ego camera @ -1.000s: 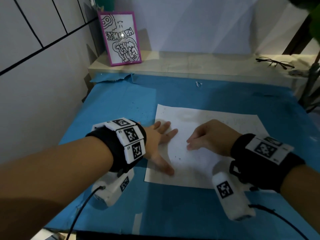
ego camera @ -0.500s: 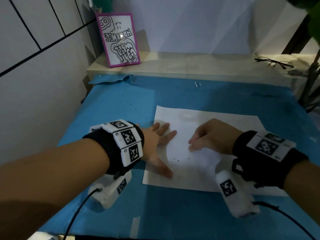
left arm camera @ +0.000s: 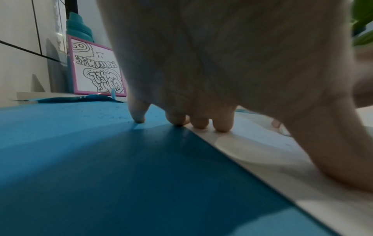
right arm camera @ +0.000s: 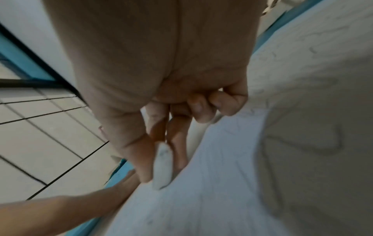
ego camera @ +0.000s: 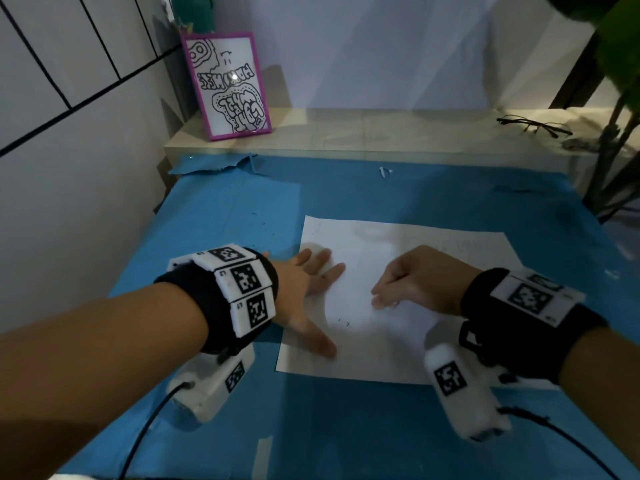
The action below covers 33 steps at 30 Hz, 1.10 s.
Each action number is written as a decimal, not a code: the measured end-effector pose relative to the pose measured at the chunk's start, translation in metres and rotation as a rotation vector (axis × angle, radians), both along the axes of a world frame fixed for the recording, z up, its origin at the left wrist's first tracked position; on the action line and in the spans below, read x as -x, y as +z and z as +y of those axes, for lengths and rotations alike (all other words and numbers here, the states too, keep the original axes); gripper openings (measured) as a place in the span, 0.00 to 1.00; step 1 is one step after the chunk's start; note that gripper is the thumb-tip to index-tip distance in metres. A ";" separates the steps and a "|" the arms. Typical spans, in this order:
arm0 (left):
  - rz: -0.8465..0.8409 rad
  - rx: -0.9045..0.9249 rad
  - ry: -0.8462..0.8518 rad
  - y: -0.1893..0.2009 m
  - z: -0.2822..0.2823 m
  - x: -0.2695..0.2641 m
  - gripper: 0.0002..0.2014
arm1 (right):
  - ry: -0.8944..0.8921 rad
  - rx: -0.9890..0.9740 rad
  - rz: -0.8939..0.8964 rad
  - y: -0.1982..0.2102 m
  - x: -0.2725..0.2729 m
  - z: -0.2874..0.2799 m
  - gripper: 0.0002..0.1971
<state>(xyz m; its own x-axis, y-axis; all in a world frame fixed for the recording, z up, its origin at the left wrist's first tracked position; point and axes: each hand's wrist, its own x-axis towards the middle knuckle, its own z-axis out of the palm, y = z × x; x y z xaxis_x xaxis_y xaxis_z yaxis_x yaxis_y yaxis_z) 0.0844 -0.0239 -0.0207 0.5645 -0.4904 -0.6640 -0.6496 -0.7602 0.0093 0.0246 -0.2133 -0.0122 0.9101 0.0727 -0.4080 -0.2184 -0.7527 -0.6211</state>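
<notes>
While our left grip (ego camera: 301,289) presses flat on the sheet (ego camera: 381,348) | right grip (ego camera: 415,278) pinches eraser (right arm camera: 162,166) | faint marks (ego camera: 343,322) show; we judge erasing unfinished.

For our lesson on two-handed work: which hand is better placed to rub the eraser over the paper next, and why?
Right. The right hand pinches the white eraser, its tip at the paper; the left hand lies flat, fingers spread on the paper's left edge, likely steadying it.
</notes>
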 end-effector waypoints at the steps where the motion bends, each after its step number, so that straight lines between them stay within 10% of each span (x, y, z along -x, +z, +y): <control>1: 0.000 0.000 0.003 -0.001 0.000 0.000 0.59 | -0.009 -0.002 -0.012 0.001 0.000 0.001 0.03; 33: -0.001 -0.012 -0.004 0.001 -0.001 -0.001 0.59 | 0.081 0.026 0.122 0.001 0.003 -0.006 0.04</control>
<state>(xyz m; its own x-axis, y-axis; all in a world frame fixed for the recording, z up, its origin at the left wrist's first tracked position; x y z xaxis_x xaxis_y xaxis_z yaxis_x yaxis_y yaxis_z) 0.0849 -0.0245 -0.0201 0.5632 -0.4849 -0.6691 -0.6526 -0.7577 -0.0003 0.0219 -0.2192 -0.0112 0.8450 0.1315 -0.5183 -0.2294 -0.7863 -0.5736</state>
